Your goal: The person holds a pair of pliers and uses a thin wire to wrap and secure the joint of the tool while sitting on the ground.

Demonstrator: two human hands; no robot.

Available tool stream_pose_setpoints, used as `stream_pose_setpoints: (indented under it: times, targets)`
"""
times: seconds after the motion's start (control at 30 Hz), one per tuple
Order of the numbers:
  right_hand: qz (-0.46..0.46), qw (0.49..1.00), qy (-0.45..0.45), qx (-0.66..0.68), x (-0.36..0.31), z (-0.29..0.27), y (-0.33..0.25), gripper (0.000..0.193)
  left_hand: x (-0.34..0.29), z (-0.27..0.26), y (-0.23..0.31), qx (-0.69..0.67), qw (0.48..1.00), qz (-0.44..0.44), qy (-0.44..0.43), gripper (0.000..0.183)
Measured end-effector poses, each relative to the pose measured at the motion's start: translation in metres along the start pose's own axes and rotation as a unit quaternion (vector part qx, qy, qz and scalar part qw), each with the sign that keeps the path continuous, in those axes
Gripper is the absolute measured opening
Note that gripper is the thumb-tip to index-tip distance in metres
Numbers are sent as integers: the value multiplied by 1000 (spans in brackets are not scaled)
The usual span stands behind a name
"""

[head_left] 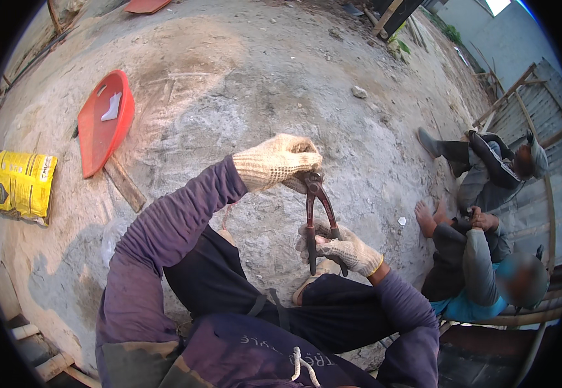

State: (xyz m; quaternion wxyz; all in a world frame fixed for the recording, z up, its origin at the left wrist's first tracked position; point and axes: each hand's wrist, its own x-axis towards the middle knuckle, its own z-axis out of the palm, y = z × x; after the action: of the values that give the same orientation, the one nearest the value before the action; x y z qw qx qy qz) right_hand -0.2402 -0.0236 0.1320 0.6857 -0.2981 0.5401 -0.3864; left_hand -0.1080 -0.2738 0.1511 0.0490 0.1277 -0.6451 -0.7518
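My right hand, in a knitted cream work glove, is closed round the handles of a pair of dark reddish pincers. The handles stand apart, pointing down toward my lap, with the jaws at the upper end. Beside those jaws is my left hand, gloved alike, its fingers bent and pressed together. Whatever sits in the left fingers is hidden by the glove. Both hands are in front of my bent legs, above the grey ground.
Left of me lie a red plastic scoop with a white scrap in it, a wooden stick and a yellow bag. Two people sit at the right, one in a turquoise shirt, one with dark boots. A stone lies ahead.
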Motion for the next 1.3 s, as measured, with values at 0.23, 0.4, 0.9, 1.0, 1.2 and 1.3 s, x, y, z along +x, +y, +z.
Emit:
stream_pose_setpoints:
  times: [0.23,0.4,0.9,1.0,1.2,1.3]
  targets:
    - [-4,998,-31,59,-1,-6,13,62,-3,3,6,-17,1000,-2,-4,25]
    - [23,996,-30,79,-4,1,6,66,-6,2,10,-37,999,-11,-4,26]
    - [-26,996,-73,38,-6,3,3,75,-6,8,13,-78,996,-35,-14,26]
    - [-28,997,-66,22,-7,5,-1,68,-6,8,11,-82,996,-31,-15,27]
    - [-14,997,-51,-50,-12,10,-17,64,-7,9,14,-43,999,-30,-9,29]
    - [-19,997,-71,2,-7,7,-6,66,-8,10,18,16,1000,-16,-11,31]
